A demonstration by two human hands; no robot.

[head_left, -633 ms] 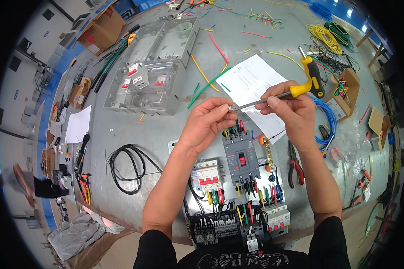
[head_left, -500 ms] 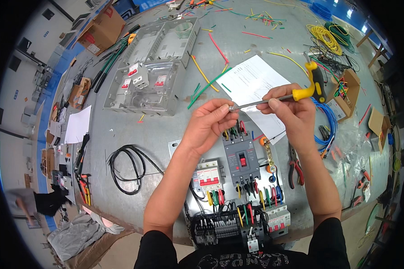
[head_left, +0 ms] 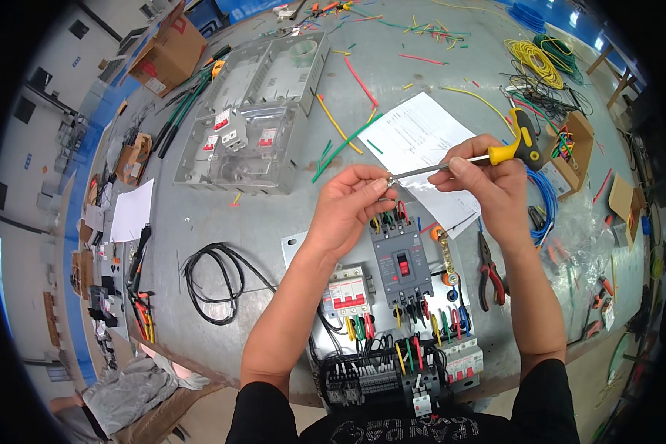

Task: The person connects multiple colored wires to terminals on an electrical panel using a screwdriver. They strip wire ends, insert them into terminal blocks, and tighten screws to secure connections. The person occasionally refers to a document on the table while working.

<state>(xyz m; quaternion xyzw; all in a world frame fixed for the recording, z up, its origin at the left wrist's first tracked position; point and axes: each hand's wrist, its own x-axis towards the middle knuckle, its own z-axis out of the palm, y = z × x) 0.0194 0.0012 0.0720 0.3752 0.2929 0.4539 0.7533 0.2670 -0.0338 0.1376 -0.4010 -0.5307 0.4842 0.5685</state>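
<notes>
The screwdriver [head_left: 502, 155], with its bent yellow-and-black handle, is held up over the table [head_left: 155, 244], its shaft slanting slightly down to the left across the lower part of the printed sheet [head_left: 411, 126]. The right hand [head_left: 492, 189] grips it, thumb and fingers closed around the shaft just below the handle. At the tip, the left hand [head_left: 351, 211] pinches a small shiny piece [head_left: 392, 180] between thumb and forefinger; it is too small to tell its exact kind. Below the hands, a grey breaker [head_left: 402, 266] with a red switch sits on a wired panel, a white breaker [head_left: 348, 293] to its left. Red-handled pliers [head_left: 490, 285] lie right of the panel, and a black cable [head_left: 200, 292] lies coiled to the left
</notes>
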